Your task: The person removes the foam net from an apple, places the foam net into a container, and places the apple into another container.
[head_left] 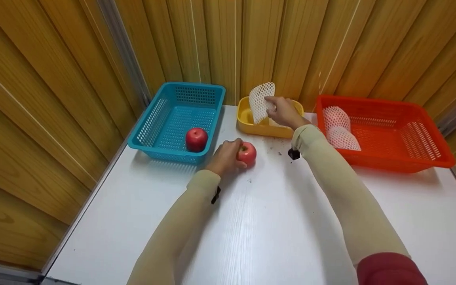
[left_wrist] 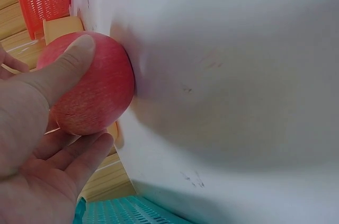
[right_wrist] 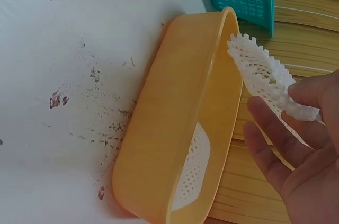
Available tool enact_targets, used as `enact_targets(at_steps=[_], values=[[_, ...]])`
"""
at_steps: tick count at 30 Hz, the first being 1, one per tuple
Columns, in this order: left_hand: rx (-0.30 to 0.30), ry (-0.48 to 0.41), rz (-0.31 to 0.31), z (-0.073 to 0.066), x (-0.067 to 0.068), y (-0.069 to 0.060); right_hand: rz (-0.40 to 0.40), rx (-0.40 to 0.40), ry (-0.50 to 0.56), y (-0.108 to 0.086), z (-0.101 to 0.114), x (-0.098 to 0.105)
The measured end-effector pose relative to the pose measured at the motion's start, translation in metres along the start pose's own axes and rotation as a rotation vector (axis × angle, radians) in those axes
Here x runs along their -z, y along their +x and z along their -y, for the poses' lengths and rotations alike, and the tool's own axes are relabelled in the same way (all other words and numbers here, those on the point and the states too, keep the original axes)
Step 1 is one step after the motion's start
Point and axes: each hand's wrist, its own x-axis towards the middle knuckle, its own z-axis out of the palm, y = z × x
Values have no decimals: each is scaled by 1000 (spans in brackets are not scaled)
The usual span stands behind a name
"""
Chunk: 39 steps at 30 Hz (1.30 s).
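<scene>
Fruit unwrapping looked partway done: one bare apple [head_left: 196, 139] lay in the blue basket [head_left: 160, 154], the left hand [head_left: 226, 156] gripped a second apple [head_left: 248, 154] on the surface [head_left: 259, 229], the right hand [head_left: 285, 112] pinched a foam net [head_left: 259, 101] at the yellow tub [head_left: 265, 130], and two netted fruits [head_left: 336, 118] were left in the red basket [head_left: 386, 161].

Shows red on both apples [head_left: 247, 154], white mesh on the nets [head_left: 259, 101], yellow on the tub [head_left: 261, 130], teal on the left basket [head_left: 168, 153], orange-red on the right basket [head_left: 390, 163], brown woodgrain on the wall [head_left: 291, 47].
</scene>
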Motion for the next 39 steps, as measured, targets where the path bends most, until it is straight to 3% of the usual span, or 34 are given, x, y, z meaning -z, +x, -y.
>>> enact_targets(at_steps=[7,15,25,30,39], values=[[18,19,3,-1,-1,2,30,-17,28,12,-3,-9],[40,17,10,-3,0,3,57,54,-10,17,-4,-17],[1,60,-2,-2,-1,1,152,-15,-54,21,-5,-27],[12,71,5,0,-2,2,199,-60,-52,22,-2,-30],[15,79,-2,-2,-1,2,288,-45,-131,27,0,-30]])
